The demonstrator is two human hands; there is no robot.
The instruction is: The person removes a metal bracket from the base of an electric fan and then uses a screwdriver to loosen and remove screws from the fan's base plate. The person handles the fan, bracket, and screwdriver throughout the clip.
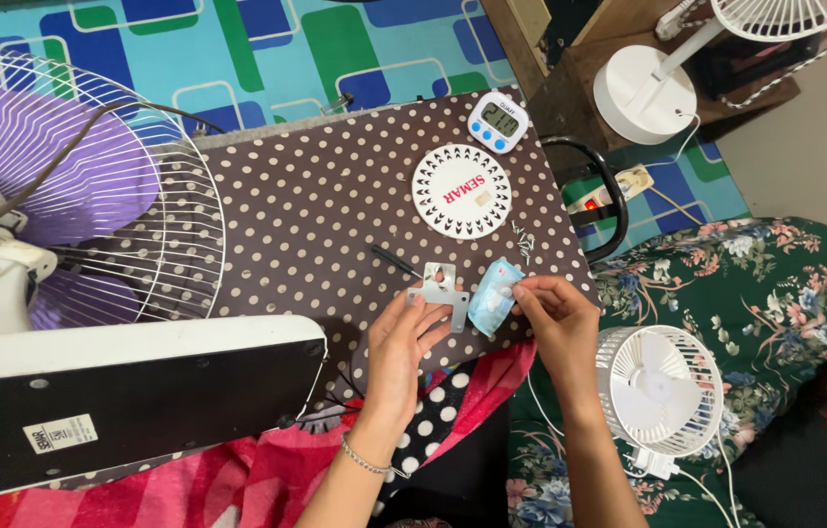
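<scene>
Over the polka-dot table [335, 196], near edge: L hand [402, 342] pinches a grey metal bracket [441, 288], R hand [555, 318] pinches a small blue packet [490, 298] — opening stage, apparently; tearing it needs firm grip.

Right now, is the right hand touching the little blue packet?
Touching. In the head view, the right hand's fingertips pinch the edge of the blue packet, with no gap between them.
</scene>
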